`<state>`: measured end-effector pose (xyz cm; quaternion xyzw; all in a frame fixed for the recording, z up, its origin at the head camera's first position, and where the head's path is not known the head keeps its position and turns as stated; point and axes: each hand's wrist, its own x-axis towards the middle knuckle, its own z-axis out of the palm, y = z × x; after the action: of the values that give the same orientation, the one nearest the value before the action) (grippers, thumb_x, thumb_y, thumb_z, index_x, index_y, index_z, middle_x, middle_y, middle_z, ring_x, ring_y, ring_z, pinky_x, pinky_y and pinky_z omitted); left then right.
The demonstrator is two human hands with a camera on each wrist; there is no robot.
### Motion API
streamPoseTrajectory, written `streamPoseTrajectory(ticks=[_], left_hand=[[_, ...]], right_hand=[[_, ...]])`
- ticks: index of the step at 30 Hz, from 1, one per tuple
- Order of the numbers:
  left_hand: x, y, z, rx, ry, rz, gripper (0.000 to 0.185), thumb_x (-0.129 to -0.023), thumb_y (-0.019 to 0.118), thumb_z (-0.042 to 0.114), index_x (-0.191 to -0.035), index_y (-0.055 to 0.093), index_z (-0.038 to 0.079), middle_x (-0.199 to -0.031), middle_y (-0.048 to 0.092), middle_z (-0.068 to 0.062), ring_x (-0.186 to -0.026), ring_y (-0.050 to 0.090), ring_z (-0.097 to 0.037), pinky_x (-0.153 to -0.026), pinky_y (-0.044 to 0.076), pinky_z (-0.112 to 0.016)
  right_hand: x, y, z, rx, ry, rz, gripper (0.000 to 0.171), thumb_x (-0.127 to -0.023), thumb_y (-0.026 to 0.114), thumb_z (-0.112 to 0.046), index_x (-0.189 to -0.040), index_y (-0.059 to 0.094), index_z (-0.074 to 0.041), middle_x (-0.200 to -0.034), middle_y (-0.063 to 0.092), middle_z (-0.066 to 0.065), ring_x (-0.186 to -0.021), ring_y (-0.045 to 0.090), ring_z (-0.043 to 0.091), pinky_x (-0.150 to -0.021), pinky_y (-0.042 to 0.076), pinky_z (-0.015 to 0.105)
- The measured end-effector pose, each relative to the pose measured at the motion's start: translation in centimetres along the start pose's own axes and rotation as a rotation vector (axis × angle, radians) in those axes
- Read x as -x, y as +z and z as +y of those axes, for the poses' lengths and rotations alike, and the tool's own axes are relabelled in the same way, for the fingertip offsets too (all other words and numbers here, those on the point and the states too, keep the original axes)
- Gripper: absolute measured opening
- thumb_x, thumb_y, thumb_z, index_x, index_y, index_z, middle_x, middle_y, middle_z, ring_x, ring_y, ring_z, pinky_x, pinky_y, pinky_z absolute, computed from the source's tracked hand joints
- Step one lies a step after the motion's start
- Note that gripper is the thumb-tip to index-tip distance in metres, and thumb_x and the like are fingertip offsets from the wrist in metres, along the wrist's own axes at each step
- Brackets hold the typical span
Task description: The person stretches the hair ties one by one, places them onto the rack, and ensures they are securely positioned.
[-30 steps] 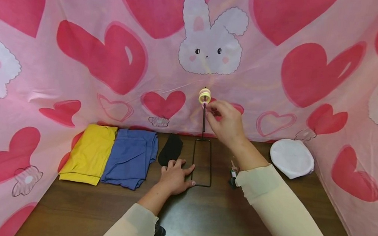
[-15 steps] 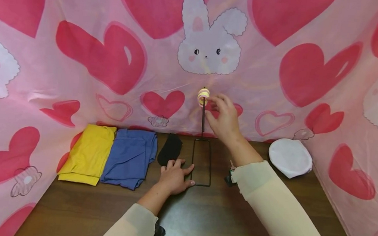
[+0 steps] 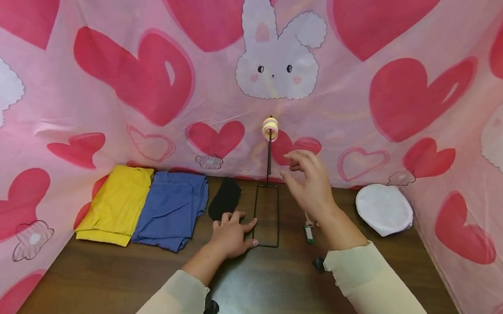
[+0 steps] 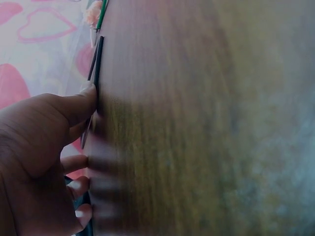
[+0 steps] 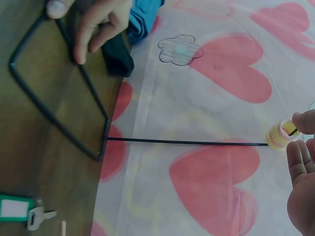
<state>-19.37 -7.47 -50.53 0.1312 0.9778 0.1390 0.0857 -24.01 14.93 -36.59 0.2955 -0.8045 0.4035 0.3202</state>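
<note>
A black wire stand has a rectangular base (image 3: pixel 267 217) flat on the brown table and an upright rod (image 3: pixel 269 158). Yellow and pink rings (image 3: pixel 270 128) are stacked at the rod's top. My left hand (image 3: pixel 238 225) rests on the base's left edge with fingers flat; in the left wrist view its thumb (image 4: pixel 81 101) touches the wire (image 4: pixel 98 61). My right hand (image 3: pixel 297 163) hovers right of the rod, below the rings, fingers loosely curled and holding nothing. The right wrist view shows the rod (image 5: pixel 187 142), the rings (image 5: pixel 279 135) and the base (image 5: pixel 54 101).
Folded yellow cloth (image 3: pixel 115 202), blue cloth (image 3: pixel 170 207) and a black cloth (image 3: pixel 225 197) lie left of the stand. A key with a green tag (image 3: pixel 309 232) lies right of the base. A white round cloth (image 3: pixel 383 208) sits at the far right. Pink heart-print fabric walls the table.
My right hand has come away from the rings and dropped down and to the right, empty. The key with the green tag now shows. The left hand has stayed put.
</note>
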Motion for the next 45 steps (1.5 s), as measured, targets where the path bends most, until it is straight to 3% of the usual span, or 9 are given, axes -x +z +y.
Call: streamPoseTrajectory(ticks=[11,21,24,31,35,39,45], left_hand=[[0.1,0.0,-0.2,0.02,-0.003,0.003,0.065,-0.095,0.067,0.059,-0.155,0.048,0.04,-0.164,0.034,-0.007,-0.143,0.028,-0.039,-0.1,0.031,-0.058],[0.2,0.2,-0.3,0.02,0.003,0.008,0.066,-0.095,0.067,0.059,-0.155,0.048,0.04,-0.164,0.034,-0.007,-0.144,0.028,-0.039,-0.1,0.03,-0.058],[0.2,0.2,-0.3,0.021,0.005,0.009,0.066,-0.095,0.067,0.058,-0.155,0.048,0.04,-0.164,0.034,-0.007,-0.144,0.028,-0.039,-0.101,0.03,-0.058],[0.2,0.2,-0.2,0.024,-0.003,0.003,0.065,-0.095,0.067,0.058,-0.155,0.049,0.04,-0.164,0.034,-0.007,-0.144,0.029,-0.039,-0.101,0.03,-0.058],[0.2,0.2,-0.1,0.023,-0.003,0.003,0.065,-0.095,0.067,0.058,-0.155,0.048,0.04,-0.164,0.034,-0.007,-0.144,0.029,-0.039,-0.1,0.03,-0.058],[0.2,0.1,-0.1,0.018,0.001,0.004,0.065,-0.095,0.067,0.058,-0.155,0.048,0.04,-0.164,0.034,-0.007,-0.144,0.029,-0.038,-0.101,0.03,-0.058],[0.2,0.1,-0.1,0.016,0.008,0.004,0.066,-0.095,0.066,0.059,-0.155,0.048,0.04,-0.164,0.034,-0.007,-0.143,0.029,-0.039,-0.101,0.03,-0.059]], right_hand=[[4.6,-1.6,0.2,0.044,0.021,-0.008,0.036,-0.082,0.086,-0.003,-0.116,0.074,-0.004,-0.117,0.069,0.009,-0.097,0.067,0.022,-0.088,0.054,0.031],[8.9,-3.3,1.3,0.028,0.063,-0.047,0.04,-0.08,0.087,0.0,-0.117,0.074,-0.007,-0.114,0.07,0.004,-0.098,0.065,0.018,-0.086,0.048,0.011],[9.8,-3.8,1.6,0.043,0.065,-0.057,0.042,-0.079,0.088,0.001,-0.118,0.073,-0.006,-0.112,0.071,0.003,-0.098,0.066,0.017,-0.088,0.047,0.012],[11.4,-4.6,2.0,0.028,0.069,-0.074,0.045,-0.077,0.088,0.005,-0.118,0.073,-0.006,-0.106,0.071,0.002,-0.092,0.066,0.016,-0.076,0.051,0.014],[12.4,-5.2,2.1,0.013,0.105,-0.109,0.045,-0.077,0.088,0.005,-0.118,0.072,-0.005,-0.107,0.071,0.003,-0.09,0.067,0.017,-0.079,0.053,0.017],[13.8,-5.8,2.4,0.049,0.129,-0.155,0.045,-0.077,0.089,0.001,-0.119,0.071,-0.005,-0.112,0.071,0.003,-0.102,0.066,0.015,-0.087,0.052,0.02],[16.2,-6.7,3.3,0.169,0.141,-0.226,0.053,-0.073,0.093,-0.005,-0.122,0.072,-0.009,-0.123,0.07,0.004,-0.113,0.065,0.016,-0.09,0.047,0.014]])
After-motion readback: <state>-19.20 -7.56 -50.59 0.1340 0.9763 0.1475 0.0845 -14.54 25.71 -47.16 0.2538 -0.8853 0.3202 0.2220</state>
